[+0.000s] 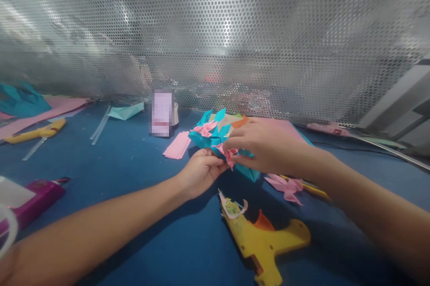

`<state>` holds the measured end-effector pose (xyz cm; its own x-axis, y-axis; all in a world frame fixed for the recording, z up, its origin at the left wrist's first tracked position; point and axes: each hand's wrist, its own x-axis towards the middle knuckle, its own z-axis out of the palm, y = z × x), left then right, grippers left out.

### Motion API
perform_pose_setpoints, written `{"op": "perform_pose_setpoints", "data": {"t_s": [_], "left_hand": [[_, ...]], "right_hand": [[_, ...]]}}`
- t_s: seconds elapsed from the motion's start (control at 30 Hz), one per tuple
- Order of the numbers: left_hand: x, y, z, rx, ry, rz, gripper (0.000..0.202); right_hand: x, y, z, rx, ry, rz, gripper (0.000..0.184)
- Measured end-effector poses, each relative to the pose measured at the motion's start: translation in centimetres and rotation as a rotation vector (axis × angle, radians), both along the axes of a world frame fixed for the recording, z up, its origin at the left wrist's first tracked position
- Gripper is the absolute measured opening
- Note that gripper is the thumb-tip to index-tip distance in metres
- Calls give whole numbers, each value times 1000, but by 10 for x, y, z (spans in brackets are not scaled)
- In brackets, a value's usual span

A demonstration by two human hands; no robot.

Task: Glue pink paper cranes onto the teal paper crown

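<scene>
Above the blue table, my left hand [201, 172] is closed on the near edge of a folded blue paper piece [210, 139], thumb on top. My right hand [250, 143] reaches over from the right, its fingers curled onto a pink paper flower [229, 155] that sits against the blue folds. Another pink flower [205, 129] rests among the blue points behind. The fingertips of my right hand are partly hidden. Below the hands lies a yellow glue gun [265, 241] with an orange trigger, its nozzle pointing toward them. A loose pink paper flower [285, 187] is under my right forearm.
A stack of pink paper strips [178, 145] lies left of the hands, before a propped phone [162, 113]. Glue sticks [101, 125], a yellow cutter [36, 131] and a magenta device [38, 201] are on the left. A perforated metal panel [215, 31] stands behind.
</scene>
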<state>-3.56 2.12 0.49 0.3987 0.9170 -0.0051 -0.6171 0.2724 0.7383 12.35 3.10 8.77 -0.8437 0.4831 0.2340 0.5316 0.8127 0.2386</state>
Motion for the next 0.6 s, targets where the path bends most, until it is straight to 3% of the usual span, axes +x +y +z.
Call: {"op": "perform_pose_setpoints", "data": {"t_s": [0.33, 0.6], "left_hand": [[-1, 0, 0, -6, 36, -35, 17], [-4, 2, 3, -1, 41, -39, 21]], "right_hand": [[2, 2, -5, -97, 2, 2, 12], [2, 2, -3, -65, 41, 20, 13]]}}
